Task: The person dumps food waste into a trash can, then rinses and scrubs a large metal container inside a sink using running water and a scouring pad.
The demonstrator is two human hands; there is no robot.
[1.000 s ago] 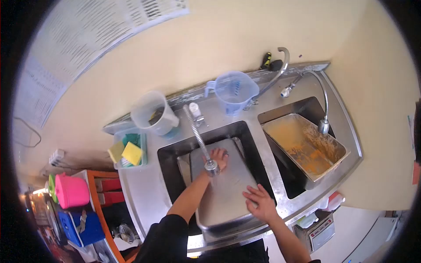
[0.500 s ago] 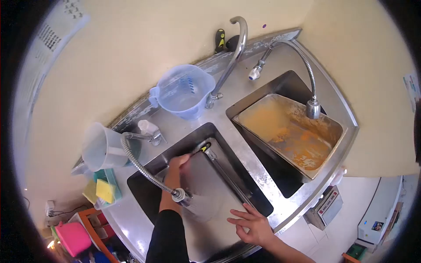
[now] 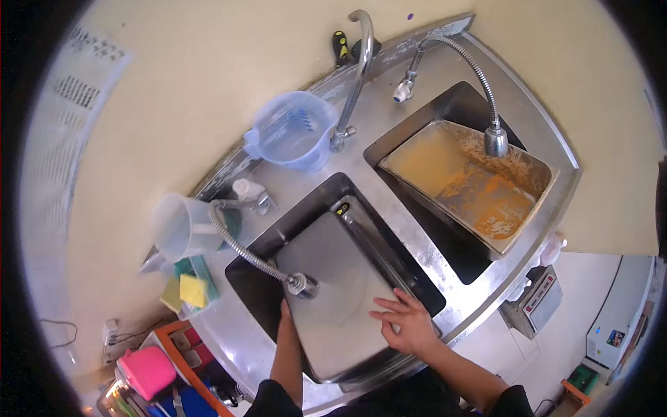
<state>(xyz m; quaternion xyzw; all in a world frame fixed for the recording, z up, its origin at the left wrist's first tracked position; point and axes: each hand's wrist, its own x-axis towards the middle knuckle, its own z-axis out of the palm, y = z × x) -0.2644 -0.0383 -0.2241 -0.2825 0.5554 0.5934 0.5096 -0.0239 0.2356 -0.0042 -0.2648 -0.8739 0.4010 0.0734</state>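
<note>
Steel pan (image 3: 332,257) is upturned, base more exposed under the flexible faucet (image 3: 243,244) now the left hand (image 3: 285,310) has moved sideways, its fingers unclear, right hand (image 3: 410,329) fingers spread.

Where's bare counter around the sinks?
Left patch, between sponges and left sink; divider between both sinks, though narrow. Crowded along the back: blue jug, cloudy jug, curved tap.
</note>
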